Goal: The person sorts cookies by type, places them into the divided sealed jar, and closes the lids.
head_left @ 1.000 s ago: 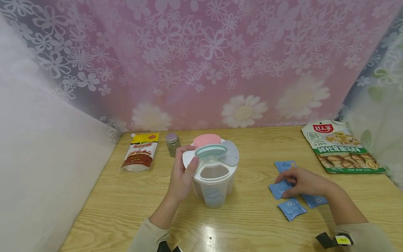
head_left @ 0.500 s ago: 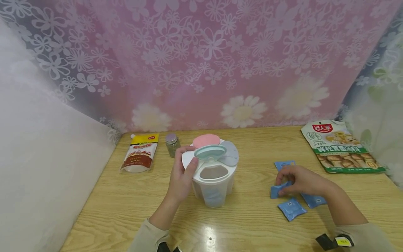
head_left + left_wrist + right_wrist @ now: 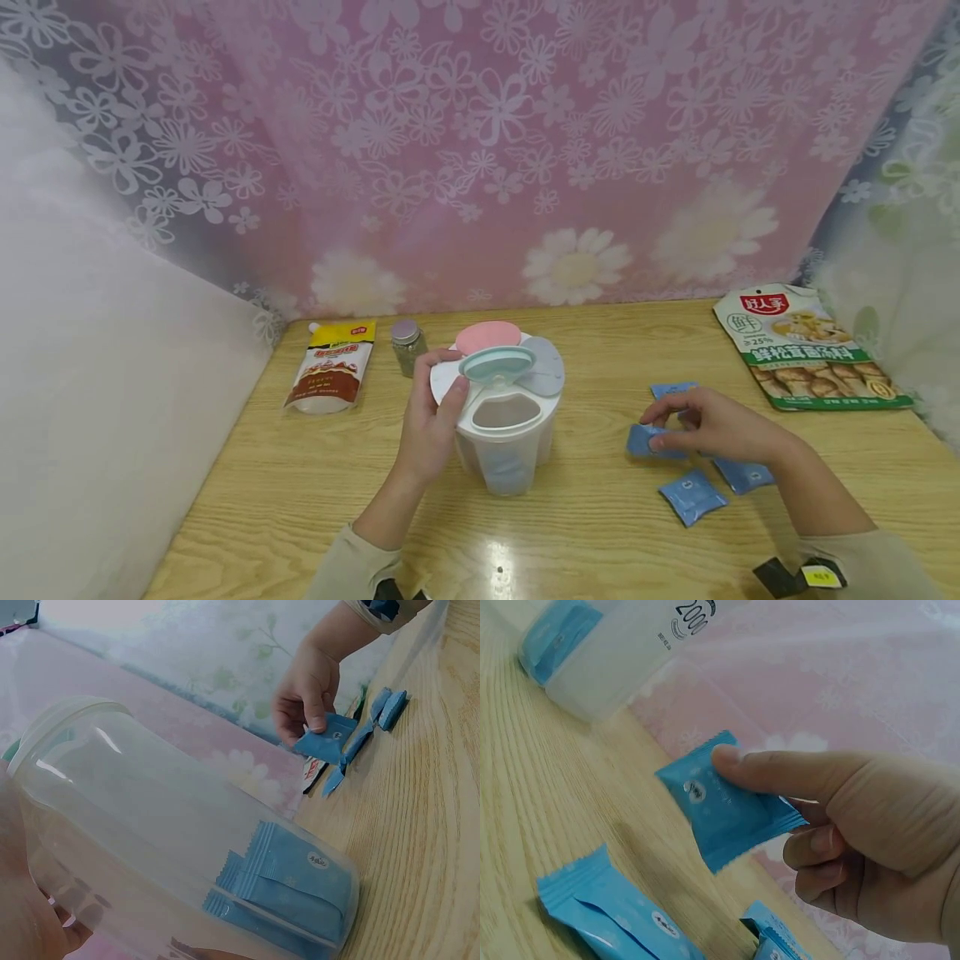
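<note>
My left hand (image 3: 429, 415) grips the left edge of the lid on a translucent storage container (image 3: 506, 462), thumb on top. The lid has pink, grey, white and mint flaps; the mint flap (image 3: 498, 364) is raised, leaving a front opening (image 3: 507, 412) uncovered. Blue packets (image 3: 300, 881) lie at the bottom of that compartment in the left wrist view. My right hand (image 3: 716, 427) pinches a small blue packet (image 3: 720, 802) between thumb and fingers, lifted above the table. More blue packets lie below and around that hand, including one in front (image 3: 693, 497).
At the back left stand a yellow and brown pouch (image 3: 333, 367) and a small jar (image 3: 408, 346) with a purple lid. A green and white mushroom packet (image 3: 813, 350) lies at the back right. Floral cloth (image 3: 480, 167) hangs behind the wooden table (image 3: 300, 517).
My right hand has picked the blue packet up off the table and moved it slightly left. The left hand keeps its grip on the container.
</note>
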A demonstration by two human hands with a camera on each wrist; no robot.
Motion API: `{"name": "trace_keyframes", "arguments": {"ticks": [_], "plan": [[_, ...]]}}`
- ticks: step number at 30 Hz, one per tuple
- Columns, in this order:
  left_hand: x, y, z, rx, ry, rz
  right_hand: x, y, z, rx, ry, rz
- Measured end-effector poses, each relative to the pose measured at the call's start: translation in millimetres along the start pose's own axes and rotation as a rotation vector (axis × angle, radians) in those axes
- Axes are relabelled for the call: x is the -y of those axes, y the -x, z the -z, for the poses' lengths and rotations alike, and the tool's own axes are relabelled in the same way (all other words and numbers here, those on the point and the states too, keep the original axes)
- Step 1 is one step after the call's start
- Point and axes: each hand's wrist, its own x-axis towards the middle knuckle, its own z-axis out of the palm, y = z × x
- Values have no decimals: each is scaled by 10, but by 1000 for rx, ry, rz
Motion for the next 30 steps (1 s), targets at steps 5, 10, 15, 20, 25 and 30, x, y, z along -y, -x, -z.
{"name": "trace_keyframes", "arguments": {"ticks": [5,10,15,20,25,30], "plan": [[0,2,3,4,7,-2,51,-25,-14,5,-44,74],[-5,4,6,5,20,-2,114,-62,-54,-10,-103,115],[7,5,-4,5,36,-9,199,-69,-84,-13,-188,118],[24,3,-11,0,35,-14,340,-54,-103,-64,-204,78],[35,0,-8,8,27,-14,496,-51,-133,-138,-229,56],[27,-2,6,5,12,-14,606,-80,-159,-196,-264,147]]}}
